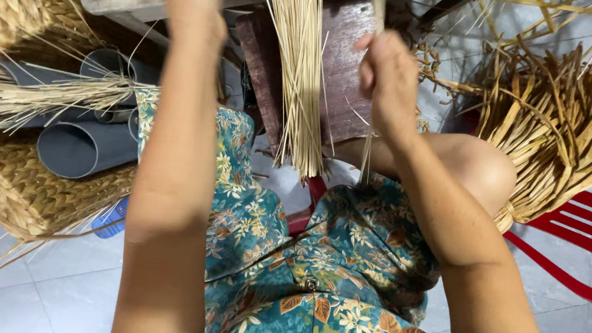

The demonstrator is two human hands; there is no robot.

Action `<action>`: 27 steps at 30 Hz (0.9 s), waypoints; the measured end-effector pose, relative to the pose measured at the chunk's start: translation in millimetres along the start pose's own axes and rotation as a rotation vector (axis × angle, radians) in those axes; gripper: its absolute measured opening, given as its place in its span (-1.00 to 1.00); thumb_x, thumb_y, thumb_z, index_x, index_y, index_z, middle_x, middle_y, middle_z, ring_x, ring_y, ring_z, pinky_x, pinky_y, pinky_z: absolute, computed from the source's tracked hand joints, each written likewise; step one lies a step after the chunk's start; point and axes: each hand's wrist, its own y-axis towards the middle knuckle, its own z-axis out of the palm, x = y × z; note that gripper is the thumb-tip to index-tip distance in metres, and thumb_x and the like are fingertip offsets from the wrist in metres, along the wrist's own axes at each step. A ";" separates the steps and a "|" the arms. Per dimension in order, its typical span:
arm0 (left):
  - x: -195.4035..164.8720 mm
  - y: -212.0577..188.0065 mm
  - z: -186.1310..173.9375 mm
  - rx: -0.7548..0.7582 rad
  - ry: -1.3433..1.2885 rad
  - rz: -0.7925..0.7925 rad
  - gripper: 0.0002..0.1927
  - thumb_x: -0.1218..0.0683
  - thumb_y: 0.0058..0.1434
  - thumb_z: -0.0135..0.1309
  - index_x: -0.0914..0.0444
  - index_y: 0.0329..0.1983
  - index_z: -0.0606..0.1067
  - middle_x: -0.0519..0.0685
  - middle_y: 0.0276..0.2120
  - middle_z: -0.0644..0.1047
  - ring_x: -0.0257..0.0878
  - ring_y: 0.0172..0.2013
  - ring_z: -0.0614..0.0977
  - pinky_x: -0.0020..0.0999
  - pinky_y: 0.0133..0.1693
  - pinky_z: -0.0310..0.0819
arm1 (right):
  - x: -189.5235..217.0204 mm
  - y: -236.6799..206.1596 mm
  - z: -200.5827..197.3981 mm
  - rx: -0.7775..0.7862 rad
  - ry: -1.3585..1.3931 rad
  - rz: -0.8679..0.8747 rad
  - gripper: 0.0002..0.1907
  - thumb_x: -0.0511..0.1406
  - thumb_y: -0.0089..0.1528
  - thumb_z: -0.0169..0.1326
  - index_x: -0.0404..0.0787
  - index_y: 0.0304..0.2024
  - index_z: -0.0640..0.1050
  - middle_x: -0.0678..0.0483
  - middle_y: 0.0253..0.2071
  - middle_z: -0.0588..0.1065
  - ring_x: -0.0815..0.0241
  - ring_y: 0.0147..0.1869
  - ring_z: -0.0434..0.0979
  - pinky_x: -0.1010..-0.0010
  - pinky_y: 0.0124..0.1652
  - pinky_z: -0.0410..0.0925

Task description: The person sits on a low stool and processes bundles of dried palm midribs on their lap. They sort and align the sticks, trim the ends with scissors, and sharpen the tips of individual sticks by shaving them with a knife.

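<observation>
Pinching a few thin straw strands (366, 151), the right hand (388, 77) is closed tight; the left hand (190, 4) reaches up, its fingers cut off by the frame, grip unclear. Between them hangs the pale straw bundle (299, 73) over the dark wooden stool (341, 69) — light, springy, probably brittle, best held mid-length

A bundle of pale straw-coloured reed stalks (300, 65) hangs upright in the middle of the scene, running out past the far edge of the view. The thin, dry, straight stalks are packed tightly above and fan slightly toward their loose, uneven lower ends. Just to its right, a few separate strands (367, 148) of the same reed hang straight down, apart from the bundle.
</observation>
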 end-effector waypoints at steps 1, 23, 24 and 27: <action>0.3 -18.7 9.3 -0.002 0.151 0.046 -0.07 -0.18 0.26 0.36 0.23 0.38 0.01 0.30 0.22 0.12 0.23 0.20 0.14 0.14 0.14 0.07 | -1.8 11.8 -0.7 -0.030 0.021 -0.007 -0.67 -0.07 0.53 -0.13 -0.14 -0.09 0.50 0.29 -0.53 0.25 0.49 -0.54 0.08 0.58 -0.56 -0.03; -11.6 -147.6 68.3 0.157 -0.185 -0.660 -0.72 0.11 0.29 0.10 0.23 0.04 0.40 -0.03 -0.49 0.52 -0.31 -0.69 0.48 -0.43 -0.68 0.38 | -7.3 72.4 59.6 -0.334 -0.435 -0.090 -0.73 -0.29 0.44 -0.09 -0.20 0.08 0.57 0.23 -0.52 0.41 0.47 -0.48 0.39 0.56 -0.49 0.28; -13.8 -146.0 66.3 0.135 -0.194 -0.679 -0.71 0.10 0.31 0.10 0.24 0.05 0.40 -0.05 -0.50 0.50 -0.34 -0.68 0.47 -0.44 -0.67 0.39 | -6.7 73.5 60.9 -0.375 -0.427 -0.091 -0.73 -0.29 0.45 -0.10 -0.20 0.07 0.58 0.22 -0.52 0.40 0.47 -0.48 0.37 0.56 -0.50 0.27; -19.0 -140.5 59.1 0.134 -0.164 -0.714 -0.69 0.08 0.30 0.14 0.24 0.05 0.40 -0.08 -0.51 0.48 -0.37 -0.68 0.45 -0.44 -0.65 0.41 | -3.3 77.7 64.6 -0.338 -0.224 0.149 -0.74 -0.28 0.41 -0.10 -0.19 0.03 0.57 0.22 -0.57 0.40 0.42 -0.57 0.33 0.53 -0.60 0.23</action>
